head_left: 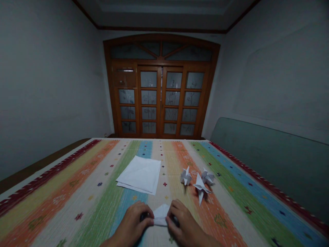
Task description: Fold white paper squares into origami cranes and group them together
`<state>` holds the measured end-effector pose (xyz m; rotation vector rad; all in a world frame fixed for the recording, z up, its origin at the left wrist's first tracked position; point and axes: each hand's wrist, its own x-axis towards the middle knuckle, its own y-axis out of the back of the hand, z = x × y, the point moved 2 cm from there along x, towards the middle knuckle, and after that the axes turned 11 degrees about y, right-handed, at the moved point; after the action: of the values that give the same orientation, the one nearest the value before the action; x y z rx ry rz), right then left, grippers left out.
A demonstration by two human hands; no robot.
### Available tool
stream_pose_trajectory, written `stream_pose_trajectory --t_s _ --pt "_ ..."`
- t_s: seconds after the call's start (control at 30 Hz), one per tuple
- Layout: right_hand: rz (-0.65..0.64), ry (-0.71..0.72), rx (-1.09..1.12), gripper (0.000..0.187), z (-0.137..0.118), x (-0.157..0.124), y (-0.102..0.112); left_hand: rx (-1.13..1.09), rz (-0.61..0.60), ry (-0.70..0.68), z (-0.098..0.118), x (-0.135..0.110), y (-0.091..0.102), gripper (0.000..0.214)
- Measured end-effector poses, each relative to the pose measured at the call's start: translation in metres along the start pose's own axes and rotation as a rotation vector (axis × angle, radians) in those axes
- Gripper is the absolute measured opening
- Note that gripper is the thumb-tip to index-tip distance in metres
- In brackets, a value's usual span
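A small folded piece of white paper [161, 215] lies near the front of the table, between my two hands. My left hand [137, 219] pinches its left edge between thumb and fingers. On the opposite edge, the thumb and fingers of my right hand [181, 219] are closed in the same way. The paper's upper part rises to a blunt point, and creases cross its face. My fingertips hide both of its side corners.
Flat white paper sheets [140, 175] lie stacked beyond my left hand. Three folded white paper figures [202, 188] with pointed tips stand beyond my right hand. A striped, multicoloured cloth [102, 206] covers the table. Wooden glass-paned doors [161, 99] close the far wall.
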<state>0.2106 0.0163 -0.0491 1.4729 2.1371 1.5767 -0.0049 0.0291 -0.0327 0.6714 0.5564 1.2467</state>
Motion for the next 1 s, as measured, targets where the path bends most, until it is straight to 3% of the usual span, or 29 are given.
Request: stream_pose_trajectory --t_s 0.27,0.6,0.8,1.0 --pt "0.007 -0.084 -0.062 0.014 0.010 -0.006 -0.007 0.056 -0.033 -0.021 -0.003 0.004 -0.003 0.010" --pt "-0.029 0.062 -0.155 0.010 0.001 -0.007 -0.003 0.041 -0.056 -0.064 -0.004 0.008 0.002 0.009" --pt "-0.033 0.030 -0.086 0.016 -0.002 -0.005 0.001 0.071 -0.058 -0.062 -0.004 0.006 0.007 0.018" --pt "-0.095 0.126 -0.160 0.021 -0.006 -0.004 0.002 0.092 -0.020 -0.170 -0.017 0.004 0.010 0.019"
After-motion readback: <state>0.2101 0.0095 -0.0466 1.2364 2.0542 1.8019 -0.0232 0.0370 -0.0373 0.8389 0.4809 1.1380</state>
